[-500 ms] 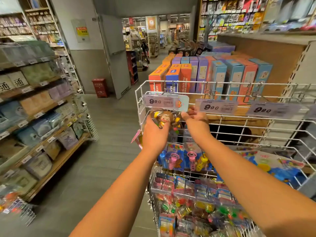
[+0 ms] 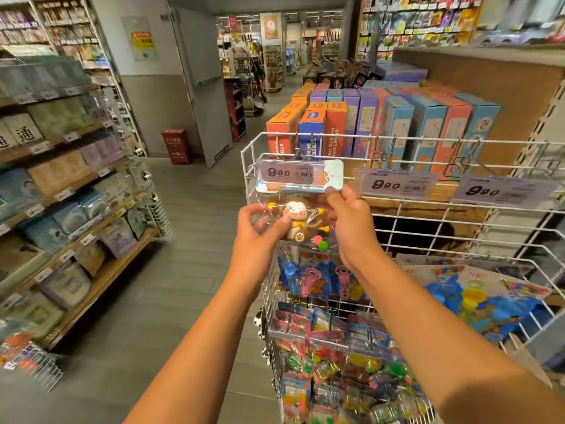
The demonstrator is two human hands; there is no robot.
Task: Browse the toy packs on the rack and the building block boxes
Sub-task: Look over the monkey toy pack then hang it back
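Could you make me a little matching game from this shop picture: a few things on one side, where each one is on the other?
Things:
1. clear plastic pack with a brown monkey toy
2. red metal box
3. white price tag reading 9.90
4. tall orange cardboard building block box

Places:
A. standing on the floor by the grey wall
B. upright behind the white wire rack
C. held between the left hand and right hand
D. hanging from the rack's top hook

Pairs: 1-C, 2-A, 3-D, 4-B

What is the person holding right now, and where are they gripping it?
A clear toy pack with a monkey figure. The left hand pinches its left edge; the right hand pinches its upper right corner, near the card header.
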